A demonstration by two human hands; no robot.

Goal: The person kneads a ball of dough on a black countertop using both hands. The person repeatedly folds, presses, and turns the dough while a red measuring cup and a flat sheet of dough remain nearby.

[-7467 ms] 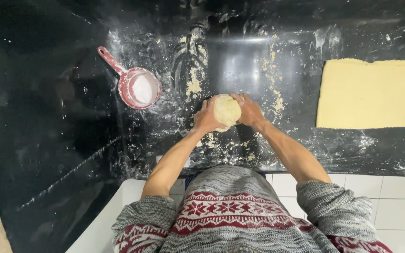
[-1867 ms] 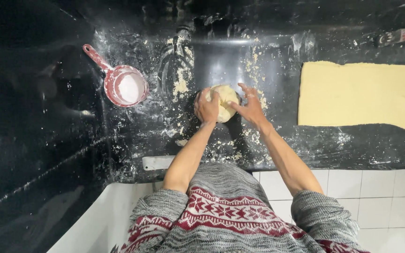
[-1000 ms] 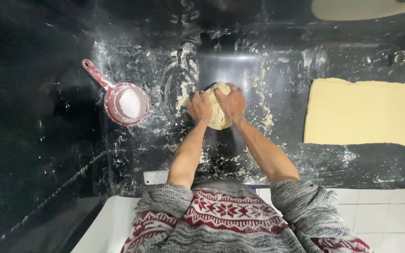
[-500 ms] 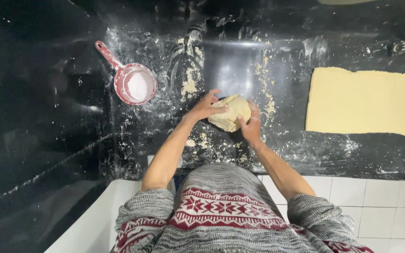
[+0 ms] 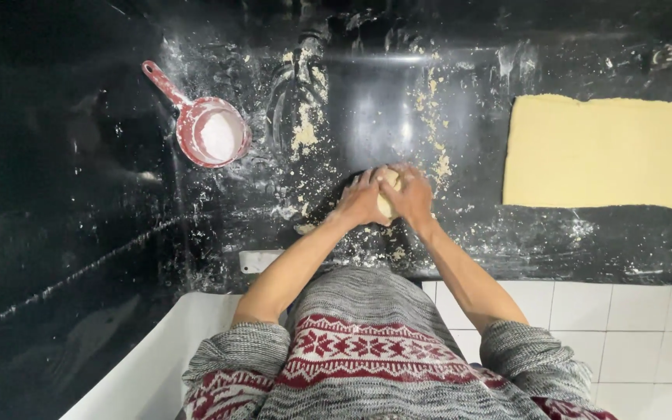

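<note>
A pale yellow lump of dough point(image 5: 386, 194) rests on the floured black counter point(image 5: 79, 155) in front of me. My left hand point(image 5: 363, 198) covers its left side and my right hand point(image 5: 411, 196) covers its right side. Both hands are closed over the dough and press down on it, so only a narrow strip of it shows between them.
A red-handled small pan of white flour point(image 5: 210, 134) sits at the upper left. A flat rolled sheet of yellow dough point(image 5: 608, 152) lies at the right. Flour and dough crumbs are scattered around the hands. White tiles point(image 5: 631, 319) run below the counter edge.
Half a second ago the dough was turned up and plainly visible in my right hand. Now both hands are closed over it and press it onto the counter.
</note>
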